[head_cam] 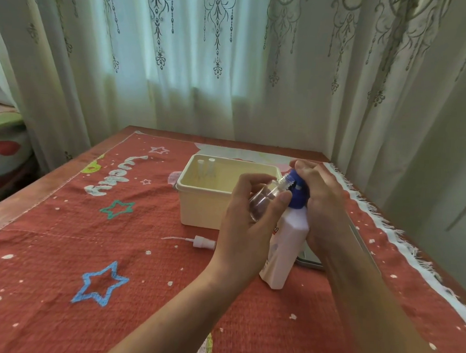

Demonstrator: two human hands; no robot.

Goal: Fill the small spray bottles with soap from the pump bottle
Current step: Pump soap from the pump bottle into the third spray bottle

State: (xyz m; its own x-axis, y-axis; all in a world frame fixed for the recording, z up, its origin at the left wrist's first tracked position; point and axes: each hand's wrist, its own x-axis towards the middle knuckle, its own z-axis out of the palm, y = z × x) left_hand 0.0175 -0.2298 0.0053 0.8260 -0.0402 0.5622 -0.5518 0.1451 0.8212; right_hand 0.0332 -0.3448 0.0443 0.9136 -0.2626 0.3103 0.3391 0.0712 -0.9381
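I judge this is mid-fill. On the red cloth (87, 249), right of centre, stands the pump bottle (284, 249). My right hand (322, 205) is curled over its blue head (299, 192), and my left hand (248, 220) grips the small spray bottle (264, 198), tilted with its mouth at the nozzle. Next comes steady pumping with the mouth held aligned. Its spray cap (197, 241) lies centre-left.

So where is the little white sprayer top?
In the head view the sprayer top lies on the red cloth, just left of the left hand and in front of the cream box.
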